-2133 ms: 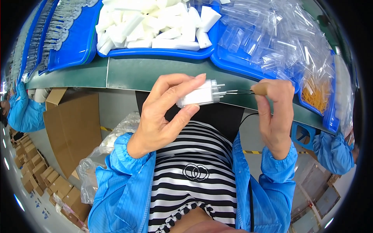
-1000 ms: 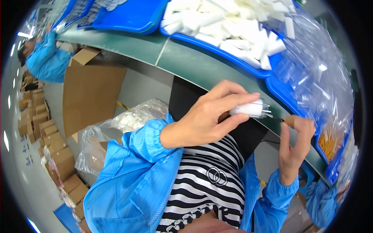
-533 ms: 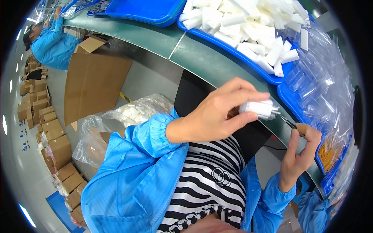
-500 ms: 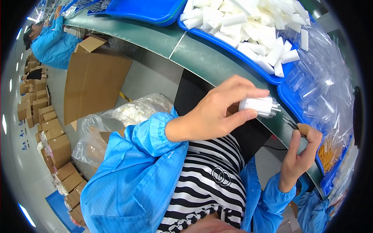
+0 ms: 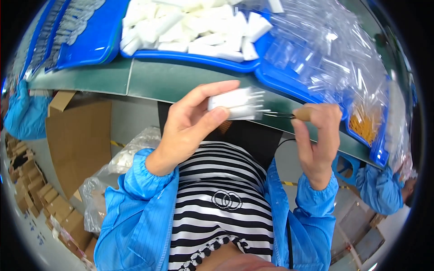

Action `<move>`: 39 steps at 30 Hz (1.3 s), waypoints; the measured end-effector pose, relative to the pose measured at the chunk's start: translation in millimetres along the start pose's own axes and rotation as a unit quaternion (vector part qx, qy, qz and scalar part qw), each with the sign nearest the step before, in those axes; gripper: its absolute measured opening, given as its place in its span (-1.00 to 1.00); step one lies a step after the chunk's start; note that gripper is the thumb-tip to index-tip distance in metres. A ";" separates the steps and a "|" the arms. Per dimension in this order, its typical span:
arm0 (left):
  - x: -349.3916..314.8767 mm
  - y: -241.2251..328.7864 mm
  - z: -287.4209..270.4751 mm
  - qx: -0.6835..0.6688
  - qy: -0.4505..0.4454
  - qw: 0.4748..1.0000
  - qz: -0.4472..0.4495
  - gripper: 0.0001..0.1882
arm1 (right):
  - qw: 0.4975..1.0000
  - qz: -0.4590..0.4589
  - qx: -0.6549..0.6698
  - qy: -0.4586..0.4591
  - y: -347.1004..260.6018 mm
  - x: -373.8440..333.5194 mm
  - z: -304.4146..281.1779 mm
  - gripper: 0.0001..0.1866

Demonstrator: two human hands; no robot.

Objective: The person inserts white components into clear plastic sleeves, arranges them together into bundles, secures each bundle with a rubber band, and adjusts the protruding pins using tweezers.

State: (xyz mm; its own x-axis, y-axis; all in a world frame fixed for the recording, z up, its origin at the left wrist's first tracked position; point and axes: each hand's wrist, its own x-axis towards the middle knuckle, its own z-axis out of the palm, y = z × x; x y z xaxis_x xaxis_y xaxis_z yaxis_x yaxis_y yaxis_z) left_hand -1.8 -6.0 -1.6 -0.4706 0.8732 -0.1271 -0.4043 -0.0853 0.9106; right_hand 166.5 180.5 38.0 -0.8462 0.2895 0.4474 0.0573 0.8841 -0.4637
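My left hand (image 5: 183,124) is closed on a white block in a clear plastic casing (image 5: 236,103), thumb below and fingers above. Several thin white prongs stick out of the casing's right end. A pair of dark metal tweezers (image 5: 281,115) is pinched in my right hand (image 5: 320,137). Its tips reach left to the lowest prong; whether they touch it I cannot tell. Both hands are in front of my body, at the near edge of the green table (image 5: 153,81).
A blue tray (image 5: 199,57) piled with white blocks stands ahead. Clear plastic casings (image 5: 312,54) heap up to its right, beside orange-yellow thin pieces (image 5: 363,124). Another blue tray (image 5: 88,49) is at the left, above an open cardboard box (image 5: 79,144). A co-worker's blue sleeve (image 5: 379,187) shows at right.
My view has swung to the right. The tweezers have come closer to the prongs, and the casing has turned so its pronged end points right toward them.
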 end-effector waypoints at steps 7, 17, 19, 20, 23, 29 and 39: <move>4.2 -2.4 5.6 0.028 -0.019 0.999 -0.001 -0.57 | 0.999 0.016 -0.017 0.021 0.5 -7.0 -2.9 -0.75; 1.9 0.0 9.2 0.027 -0.031 0.997 -0.058 -0.57 | 0.999 -0.025 -0.047 -0.009 0.1 -1.8 -0.1 -0.72; 1.4 -0.4 10.1 0.019 -0.026 0.998 -0.062 -0.57 | 0.997 -0.027 -0.068 -0.001 -0.9 -1.9 0.1 -0.72; 0.9 -1.0 10.7 0.013 -0.024 0.998 -0.059 -0.53 | 0.998 -0.011 -0.056 0.014 -0.2 -2.3 -0.6 -0.73; 3.1 7.1 14.2 -0.052 -0.020 0.994 -0.090 -0.47 | 0.999 0.016 -0.031 0.040 2.0 -4.1 -2.6 -0.74; 1.5 6.9 23.8 -0.004 -0.034 0.993 -0.111 -0.37 | 0.998 0.033 -0.021 0.054 1.6 -10.4 -1.3 -0.74; -0.7 2.9 14.4 -0.020 -0.089 0.985 -0.147 -0.30 | 0.999 0.028 0.006 0.037 -0.1 -9.3 -3.0 -0.74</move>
State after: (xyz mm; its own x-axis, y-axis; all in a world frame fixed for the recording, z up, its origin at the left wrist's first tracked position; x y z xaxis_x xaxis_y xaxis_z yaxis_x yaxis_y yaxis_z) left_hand 8.6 0.0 6.8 -0.1845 0.9331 -0.3086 -0.5341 0.1684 0.8285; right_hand 175.9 178.9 36.1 -0.8000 0.3656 0.4757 0.0971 0.8613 -0.4988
